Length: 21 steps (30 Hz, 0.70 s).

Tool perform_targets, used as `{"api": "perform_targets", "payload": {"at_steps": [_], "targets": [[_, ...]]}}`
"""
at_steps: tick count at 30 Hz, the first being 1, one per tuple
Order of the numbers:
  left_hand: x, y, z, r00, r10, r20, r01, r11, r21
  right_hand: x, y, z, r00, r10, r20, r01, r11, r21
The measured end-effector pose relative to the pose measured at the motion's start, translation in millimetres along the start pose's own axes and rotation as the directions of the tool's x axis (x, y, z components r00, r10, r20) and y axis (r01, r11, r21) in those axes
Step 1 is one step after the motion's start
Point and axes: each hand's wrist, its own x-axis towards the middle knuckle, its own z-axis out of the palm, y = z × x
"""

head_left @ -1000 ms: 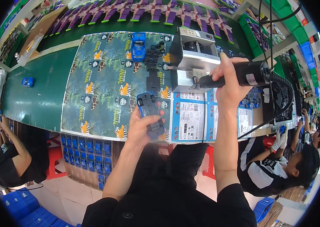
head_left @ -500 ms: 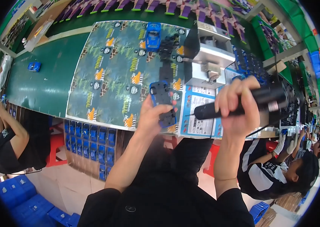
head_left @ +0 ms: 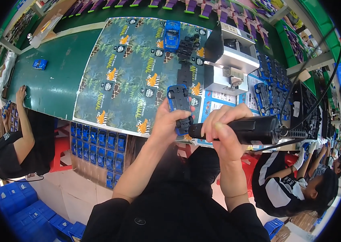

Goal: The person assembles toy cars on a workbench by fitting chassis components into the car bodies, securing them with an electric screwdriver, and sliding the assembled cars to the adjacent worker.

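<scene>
My left hand is closed around a blue toy car, whose black underside and wheels face up. In my right hand is a black electric screwdriver, lying nearly level, its cable trailing off to the right. The tool's front end meets the near end of the car; its bit is hidden there. Beyond the held car, black chassis parts lie in a line on the printed sheet. Another blue toy car rests right side up beside them.
A metal fixture stands right of the sheet, with rows of blue cars past it. One small blue car sits on the green table. A carton of blue cars is at lower left. People work on both sides.
My right hand has brought the screwdriver left and down, from apart to against the car. The left hand still holds the car. At left, a co-worker's hand has come onto the table edge.
</scene>
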Motion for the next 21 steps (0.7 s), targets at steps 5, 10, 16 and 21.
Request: {"api": "perform_targets", "payload": {"at_steps": [5,10,16,21], "targets": [[-1,7,2,0.997,-0.065,-0.038,0.065,0.998,-0.019,-4,7,0,0.998,-0.007,0.067,0.003,0.998,0.065],[1,7,1,0.993,-0.113,-0.023,0.113,0.994,-0.006,-1,7,1,0.997,-0.021,0.069,0.017,0.998,0.057],[2,10,2,0.994,-0.104,-0.015,0.104,0.994,-0.035,-3,6,8,1.0,-0.003,0.006,0.002,0.999,0.047],[0,9,1,0.994,-0.105,-0.017,0.104,0.993,-0.051,-4,5,8,1.0,0.012,-0.007,-0.011,0.999,0.038]]}}
